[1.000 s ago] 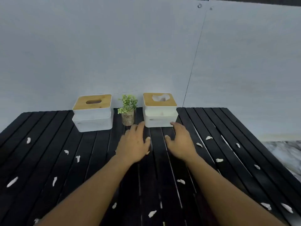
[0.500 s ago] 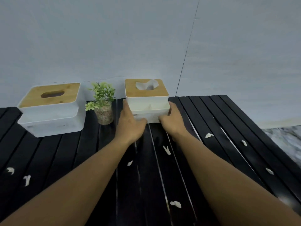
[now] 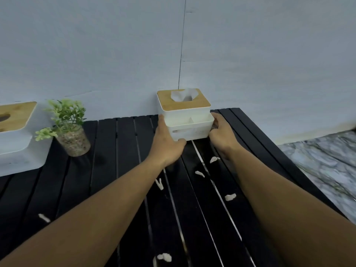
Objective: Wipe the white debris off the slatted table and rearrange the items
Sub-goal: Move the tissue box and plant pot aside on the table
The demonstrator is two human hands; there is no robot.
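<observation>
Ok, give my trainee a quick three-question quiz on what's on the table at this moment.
1. True or false: both hands grip the tissue box that has a tissue sticking out of its lid.
2. What stands between the two tissue boxes? A) a mug B) a small potted plant C) a cloth
3. Fill in: white debris lies on the ___ slats of the table.

Key
1. True: left hand and right hand clasp its sides.
2. B
3. black

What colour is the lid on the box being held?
Light wood-brown lid, seen in the head view.
</observation>
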